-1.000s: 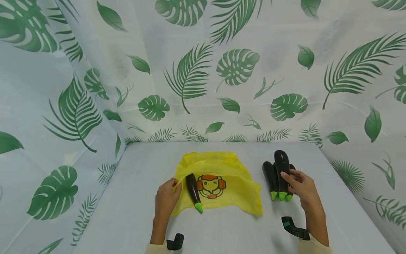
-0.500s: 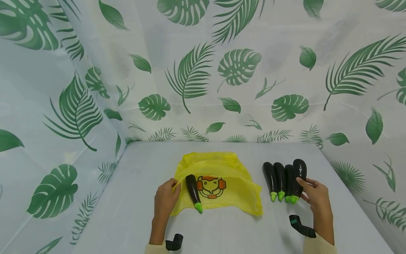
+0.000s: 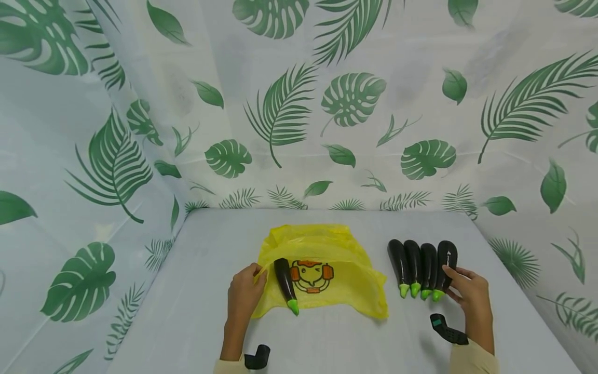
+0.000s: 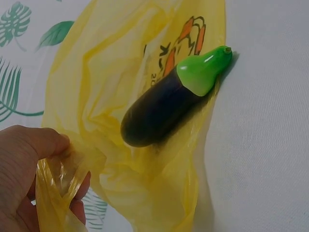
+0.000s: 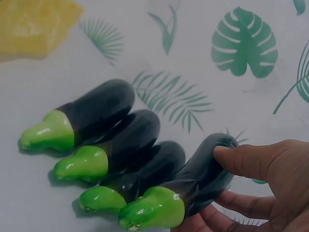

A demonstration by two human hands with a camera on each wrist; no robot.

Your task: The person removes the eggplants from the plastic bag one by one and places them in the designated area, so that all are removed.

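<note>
My left hand [image 3: 245, 291] pinches the left edge of a yellow plastic bag [image 3: 359, 291] printed with a cartoon face. One dark eggplant [image 3: 284, 278] with a green stem end lies on the bag, close to that hand. Over on the right, my right hand [image 3: 472, 296] holds the rightmost eggplant [image 3: 447, 255] of a row, thumb on one side and fingers on the other. Three more eggplants lie to its left: an outermost eggplant [image 5: 99, 108], a second eggplant [image 5: 133, 135] and a third eggplant [image 5: 161, 162]. Their green ends point toward me.
A white table surface [image 3: 327, 343] carries everything. Leaf-printed cloth [image 3: 299, 114] rises behind it and along the left and right sides. A black strap-like device [image 3: 447, 330] is on the right wrist, and another black device [image 3: 258, 357] on the left.
My right hand has carried an eggplant rightward from above the others and lowered it to the right end of the row. My left hand stays at the bag's edge.
</note>
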